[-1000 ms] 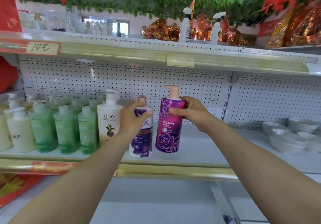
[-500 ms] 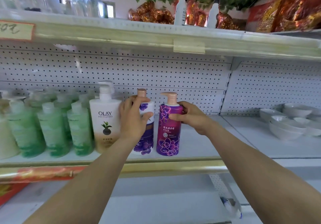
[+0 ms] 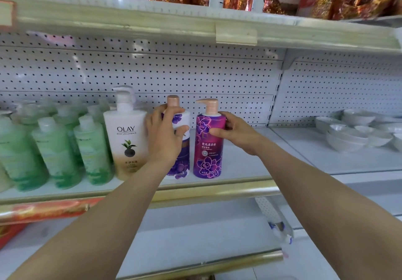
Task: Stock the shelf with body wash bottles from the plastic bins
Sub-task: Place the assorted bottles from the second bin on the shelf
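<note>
Two body wash bottles stand side by side on the white shelf (image 3: pixel 250 162), near its gold front rail. My left hand (image 3: pixel 166 136) wraps around the white and purple flowered bottle (image 3: pixel 181 166), hiding most of its label. My right hand (image 3: pixel 232 130) grips the shoulder of the magenta and purple flowered bottle (image 3: pixel 207 147) with thumb in front and fingers behind. Both bottles are upright with peach pump tops. A white and gold OLAY bottle (image 3: pixel 128 138) stands just left of my left hand.
Several green bottles (image 3: pixel 54 149) fill the shelf's left part. Stacked white bowls (image 3: pixel 352 134) sit at the far right. Bare shelf lies between the magenta bottle and the bowls. An upper shelf (image 3: pixel 195 23) overhangs, carrying spray bottles and gold wrapped goods. A lower shelf (image 3: pixel 195 236) lies below.
Both bottles came down from slightly raised positions and now stand on the shelf next to the OLAY bottle. My hands stayed on them. The camera tilted downward.
</note>
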Demonstrator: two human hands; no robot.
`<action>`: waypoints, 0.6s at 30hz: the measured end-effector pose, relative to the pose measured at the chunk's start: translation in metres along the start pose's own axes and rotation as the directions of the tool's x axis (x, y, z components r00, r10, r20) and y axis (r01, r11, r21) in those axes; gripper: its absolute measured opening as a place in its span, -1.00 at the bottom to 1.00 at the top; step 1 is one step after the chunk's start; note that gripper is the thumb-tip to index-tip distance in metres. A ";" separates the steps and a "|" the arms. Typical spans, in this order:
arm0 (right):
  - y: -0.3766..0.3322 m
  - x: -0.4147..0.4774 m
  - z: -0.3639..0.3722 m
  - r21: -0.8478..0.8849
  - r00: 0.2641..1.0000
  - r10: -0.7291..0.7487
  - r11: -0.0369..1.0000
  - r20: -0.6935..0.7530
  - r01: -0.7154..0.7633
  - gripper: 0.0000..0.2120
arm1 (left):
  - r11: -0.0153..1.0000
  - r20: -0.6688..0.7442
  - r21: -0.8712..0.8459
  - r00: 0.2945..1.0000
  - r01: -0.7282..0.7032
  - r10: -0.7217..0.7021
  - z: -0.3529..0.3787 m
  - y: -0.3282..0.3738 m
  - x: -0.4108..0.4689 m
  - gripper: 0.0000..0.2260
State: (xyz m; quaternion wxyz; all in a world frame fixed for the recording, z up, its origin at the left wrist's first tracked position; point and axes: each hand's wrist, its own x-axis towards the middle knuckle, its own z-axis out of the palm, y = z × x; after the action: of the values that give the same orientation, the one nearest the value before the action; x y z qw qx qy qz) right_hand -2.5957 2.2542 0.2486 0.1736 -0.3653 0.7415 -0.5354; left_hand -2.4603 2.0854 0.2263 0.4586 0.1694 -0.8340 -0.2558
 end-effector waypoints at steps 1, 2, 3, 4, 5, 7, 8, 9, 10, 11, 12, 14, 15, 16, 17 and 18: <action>-0.001 -0.001 0.000 -0.034 1.000 0.005 0.999 0.003 -0.005 -0.41 | 1.000 0.006 0.002 1.000 0.002 -0.002 0.000 0.001 0.000 -0.64; -0.002 -0.003 -0.001 -0.079 1.000 0.007 0.997 0.010 -0.007 -0.36 | 1.000 0.015 -0.001 1.000 0.015 -0.015 0.000 0.004 0.000 -0.65; -0.003 -0.005 -0.002 -0.133 1.000 0.008 0.991 0.008 -0.007 -0.28 | 0.999 0.026 -0.004 0.999 0.034 -0.034 0.000 0.006 0.000 -0.65; -0.005 -0.008 -0.004 -0.183 1.000 0.004 0.983 -0.004 -0.004 -0.20 | 0.998 0.032 -0.002 0.998 0.056 -0.056 0.000 0.008 0.000 -0.65; -0.008 -0.012 -0.008 -0.230 1.000 -0.007 0.973 -0.030 0.000 -0.15 | 0.997 0.030 0.003 0.997 0.077 -0.077 -0.001 0.011 0.001 -0.64; -0.016 -0.022 -0.018 -0.316 0.990 -0.064 0.949 -0.128 0.020 -0.17 | 0.993 0.009 0.018 0.994 0.113 -0.113 -0.006 0.022 -0.001 -0.60; -0.020 -0.027 -0.025 -0.406 0.976 -0.127 0.913 -0.175 0.046 -0.20 | 0.991 -0.009 0.029 0.992 0.129 -0.129 -0.009 0.030 -0.003 -0.55; -0.024 -0.032 -0.034 -0.538 0.961 -0.202 0.840 -0.191 0.069 -0.23 | 0.988 -0.032 0.046 0.989 0.144 -0.143 -0.012 0.039 -0.005 -0.51; -0.028 -0.038 -0.043 -0.675 0.946 -0.275 0.732 -0.174 0.089 -0.26 | 0.985 -0.054 0.064 0.987 0.158 -0.155 -0.015 0.051 -0.008 -0.47; -0.034 -0.046 -0.052 -0.780 0.933 -0.334 0.616 -0.134 0.108 -0.29 | 0.983 -0.067 0.078 0.984 0.169 -0.164 -0.017 0.063 -0.011 -0.44; -0.040 -0.054 -0.061 -0.843 0.921 -0.379 0.521 -0.088 0.134 -0.31 | 0.980 -0.075 0.093 0.983 0.176 -0.170 -0.019 0.077 -0.015 -0.42; -0.050 -0.073 -0.078 -0.883 0.906 -0.422 0.434 -0.021 0.181 -0.33 | 0.972 -0.089 0.143 0.981 0.186 -0.175 -0.020 0.106 -0.024 -0.42; -0.055 -0.084 -0.087 -0.882 0.904 -0.427 0.428 -0.005 0.197 -0.34 | 0.967 -0.089 0.164 0.979 0.195 -0.182 -0.019 0.122 -0.031 -0.42; -0.058 -0.095 -0.095 -0.875 0.908 -0.419 0.438 0.005 0.207 -0.35 | 0.962 -0.085 0.178 0.977 0.207 -0.195 -0.017 0.138 -0.039 -0.43; -0.060 -0.107 -0.103 -0.867 0.913 -0.408 0.451 0.010 0.211 -0.36 | 0.958 -0.083 0.190 0.975 0.217 -0.205 -0.014 0.154 -0.049 -0.45; -0.060 -0.119 -0.111 -0.859 0.919 -0.393 0.467 0.010 0.209 -0.37 | 0.953 -0.087 0.203 0.974 0.225 -0.211 -0.009 0.170 -0.059 -0.47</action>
State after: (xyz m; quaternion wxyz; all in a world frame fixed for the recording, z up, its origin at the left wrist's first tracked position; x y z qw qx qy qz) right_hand -2.5668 2.4051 0.3287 -0.1945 -0.4753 0.8427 -0.1615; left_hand -2.4298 2.2516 0.2893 0.4334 0.3163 -0.8175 -0.2092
